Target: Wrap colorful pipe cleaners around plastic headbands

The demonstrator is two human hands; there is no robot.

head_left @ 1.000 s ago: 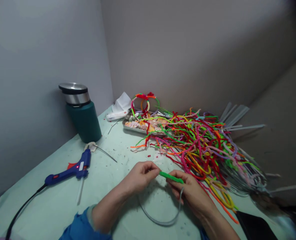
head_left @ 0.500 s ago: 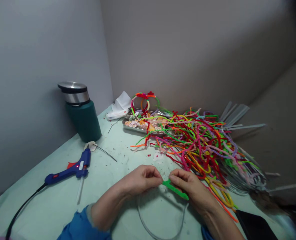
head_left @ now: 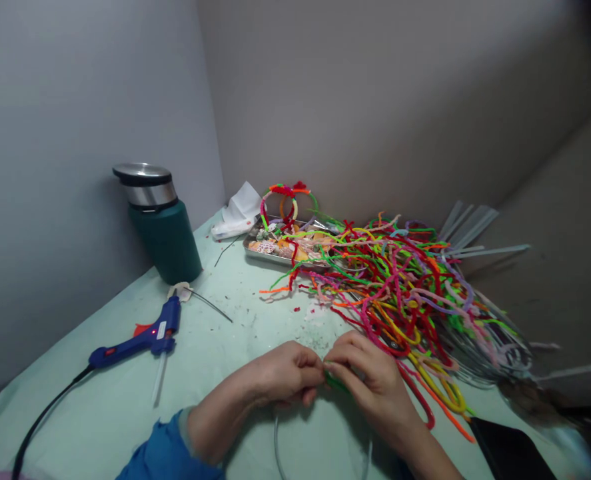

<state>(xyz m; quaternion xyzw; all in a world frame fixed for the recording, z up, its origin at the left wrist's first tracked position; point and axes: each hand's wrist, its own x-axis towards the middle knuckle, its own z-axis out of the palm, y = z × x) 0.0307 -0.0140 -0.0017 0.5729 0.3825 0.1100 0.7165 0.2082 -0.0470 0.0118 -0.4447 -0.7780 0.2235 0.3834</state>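
Observation:
My left hand [head_left: 291, 373] is closed, its thumb and fingers pinched at the left end of a green fuzzy pipe cleaner [head_left: 336, 383]. My right hand [head_left: 368, 377] closes over the same green piece from the right, and its fingers hide most of it. The fingertips of both hands nearly meet. A thin greyish hoop [head_left: 276, 445] hangs below the hands, and the green covering sits along its top. The hoop's lower part runs out of view at the bottom edge.
A blue glue gun [head_left: 160, 333] with a lit red light and a cord lies left, near a green bottle [head_left: 168, 240]. Tangled colourful pipe cleaners [head_left: 400, 280] spread right. Behind are a metal tray [head_left: 270, 259] of shells and white tissue [head_left: 242, 208]. A black flat object [head_left: 508, 450] lies lower right.
My right hand has shifted left and turned over the green pipe cleaner, covering most of it. My left hand has stayed nearly in place, with its fingers curled further.

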